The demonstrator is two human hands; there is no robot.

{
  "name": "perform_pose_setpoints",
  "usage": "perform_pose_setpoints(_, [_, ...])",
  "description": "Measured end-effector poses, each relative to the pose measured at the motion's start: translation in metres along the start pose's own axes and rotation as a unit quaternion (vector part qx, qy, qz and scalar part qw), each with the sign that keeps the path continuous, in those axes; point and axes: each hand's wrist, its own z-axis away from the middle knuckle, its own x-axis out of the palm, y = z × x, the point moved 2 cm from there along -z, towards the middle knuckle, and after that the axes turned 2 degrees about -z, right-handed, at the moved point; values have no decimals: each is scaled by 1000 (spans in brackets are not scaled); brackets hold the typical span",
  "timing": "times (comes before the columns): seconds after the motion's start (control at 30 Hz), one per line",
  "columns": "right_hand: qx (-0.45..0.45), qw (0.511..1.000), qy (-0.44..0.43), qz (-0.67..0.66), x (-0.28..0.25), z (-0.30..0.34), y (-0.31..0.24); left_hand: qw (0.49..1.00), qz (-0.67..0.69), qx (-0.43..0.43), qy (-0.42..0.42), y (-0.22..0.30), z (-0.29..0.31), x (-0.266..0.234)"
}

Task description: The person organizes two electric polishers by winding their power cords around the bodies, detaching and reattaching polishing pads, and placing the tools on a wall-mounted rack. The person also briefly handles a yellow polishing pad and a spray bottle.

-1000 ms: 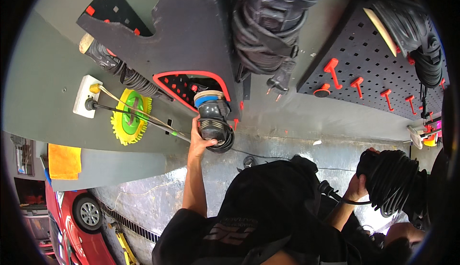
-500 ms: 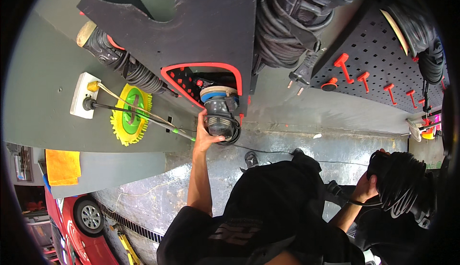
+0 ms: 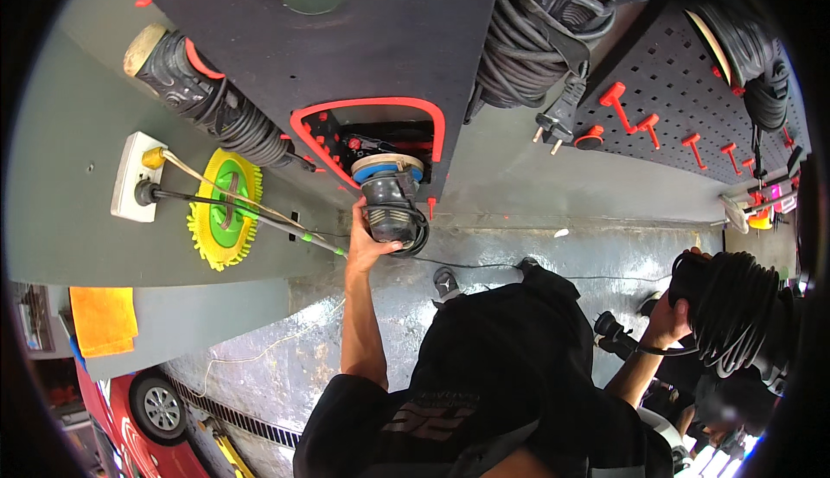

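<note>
My left hand [image 3: 367, 243] is closed round the black body of a polisher [image 3: 391, 210] with a pale, blue-edged round pad and its cord looped about it. The pad end sits at the lower edge of a red-rimmed opening [image 3: 437, 132] in a dark panel [image 3: 372, 59]. Further right, my right hand [image 3: 668, 318] grips a black power tool wrapped in a thick coil of black cable [image 3: 735, 309]. The cable hides most of that tool, and a plug end [image 3: 609, 324] hangs beside the hand.
Another polisher [image 3: 186, 80] hangs left of the panel, above a white power socket [image 3: 137, 175] and a yellow-green mop head [image 3: 226, 210]. A cable-wrapped tool [image 3: 545, 37] and a pegboard [image 3: 657, 80] with red hooks are at right. A red car [image 3: 121, 409] and a person [image 3: 726, 404] show below.
The view has shifted slightly, so the panel and wall things sit differently. My right hand with the cable-wrapped tool is a little higher in the picture. The left hand keeps its grip at the opening.
</note>
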Motion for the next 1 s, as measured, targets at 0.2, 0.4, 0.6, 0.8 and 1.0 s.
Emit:
perform_pose_setpoints(0.2, [68,997,-43,-23,25,16,-20,999,-37,6,-7,5,-3,-4])
perform_pose_setpoints(0.4, [64,992,-104,-29,40,17,-31,999,-6,17,39,15,5,4])
perform_pose_setpoints(0.6, [80,996,-48,-5,29,10,-33,939,-258,67,220,17,21,44])
perform_pose_setpoints(0.8, [26,999,-33,4,-15,8,-27,909,-312,74,268,18,23,53])
perform_pose_setpoints(1.0, [55,996,-67,-34,-1,21,-4,895,-337,74,284,38,30,52])
